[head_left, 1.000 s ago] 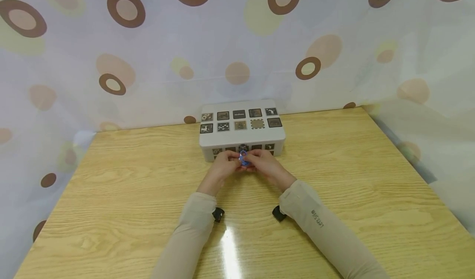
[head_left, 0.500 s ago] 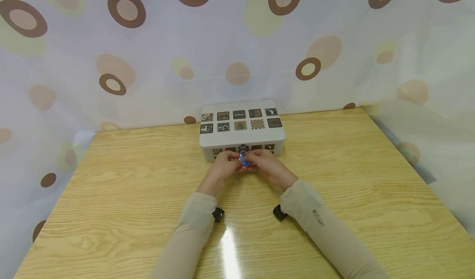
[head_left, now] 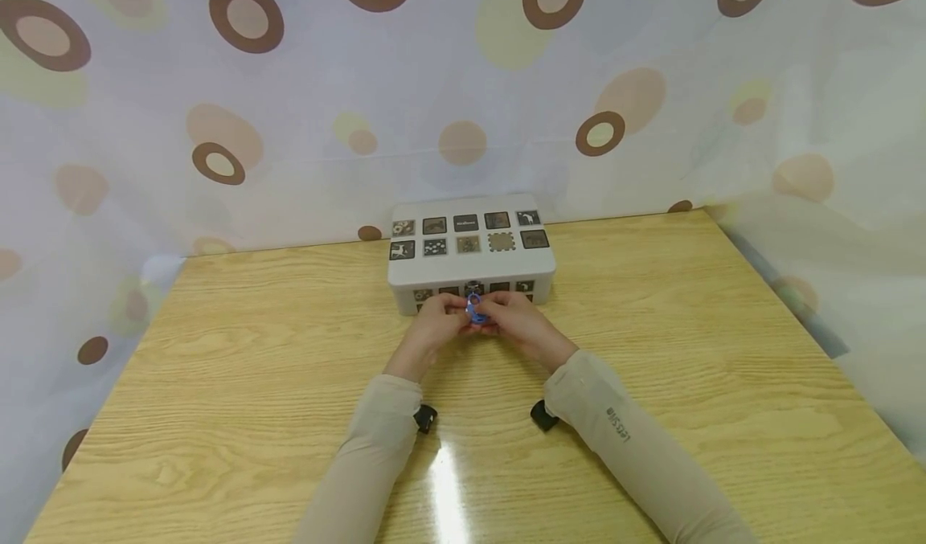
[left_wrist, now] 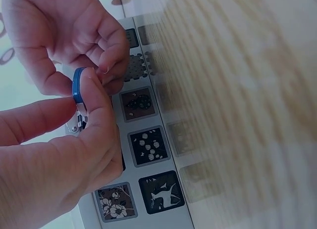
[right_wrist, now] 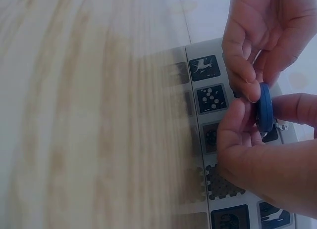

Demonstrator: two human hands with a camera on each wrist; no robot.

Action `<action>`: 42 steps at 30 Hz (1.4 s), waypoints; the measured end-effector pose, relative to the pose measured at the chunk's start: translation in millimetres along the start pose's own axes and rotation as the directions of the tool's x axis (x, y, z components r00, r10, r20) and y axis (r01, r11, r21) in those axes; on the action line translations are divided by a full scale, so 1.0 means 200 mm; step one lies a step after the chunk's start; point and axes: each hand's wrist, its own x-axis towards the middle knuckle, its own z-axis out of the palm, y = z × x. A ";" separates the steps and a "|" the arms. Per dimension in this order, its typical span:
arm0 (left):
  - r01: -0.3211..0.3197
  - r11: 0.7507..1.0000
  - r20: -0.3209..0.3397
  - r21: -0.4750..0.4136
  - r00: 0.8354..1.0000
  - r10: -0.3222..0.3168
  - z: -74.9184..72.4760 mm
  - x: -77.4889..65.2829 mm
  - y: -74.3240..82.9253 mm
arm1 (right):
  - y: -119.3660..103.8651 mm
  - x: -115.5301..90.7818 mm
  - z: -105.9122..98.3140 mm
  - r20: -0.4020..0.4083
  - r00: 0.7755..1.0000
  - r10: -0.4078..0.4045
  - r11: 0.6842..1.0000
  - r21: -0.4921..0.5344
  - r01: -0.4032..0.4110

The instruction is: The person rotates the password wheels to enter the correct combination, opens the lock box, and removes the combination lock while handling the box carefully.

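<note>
Both hands meet at the front of a white box [head_left: 434,269] decorated with square pictures. Between them is a small, rounded blue padlock [right_wrist: 265,109], thin when seen edge-on in the wrist views. My left hand [head_left: 432,323] pinches it from the left, with fingertips at its edge. From the right, my right hand [head_left: 522,321] holds it too, thumb on its face. Just behind the padlock, the box's metal latch [left_wrist: 74,125] shows in the left wrist view. The fingers cover part of the padlock and latch. The box lid is down.
The box stands at the back of a wooden table [head_left: 253,383], close to a hanging cloth [head_left: 405,70] with circle patterns. Black straps [head_left: 544,415] show at both wrists, by the beige sleeves [head_left: 629,439].
</note>
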 end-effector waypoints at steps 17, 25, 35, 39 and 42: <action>-0.015 1.000 0.003 0.006 1.000 0.015 0.00 -0.01 0.00 | -0.01 -0.01 -0.02 0.037 0.999 0.014 1.000 0.028 -0.015; 0.001 1.000 0.002 -0.003 1.000 -0.001 0.00 0.00 0.00 | -0.02 -0.01 -0.02 0.043 0.999 0.011 1.000 0.002 -0.011; 0.001 1.000 0.001 -0.011 1.000 -0.001 -0.01 0.00 0.00 | -0.01 0.00 -0.03 0.062 0.998 0.014 1.000 0.014 -0.015; -0.004 1.000 0.002 -0.025 1.000 0.004 -0.01 0.00 0.00 | -0.01 0.00 -0.05 0.078 0.997 0.009 0.998 0.058 -0.013; -0.003 0.999 0.002 -0.032 1.000 0.003 -0.01 0.00 0.01 | -0.02 0.00 -0.06 0.077 0.997 0.014 0.998 0.062 -0.018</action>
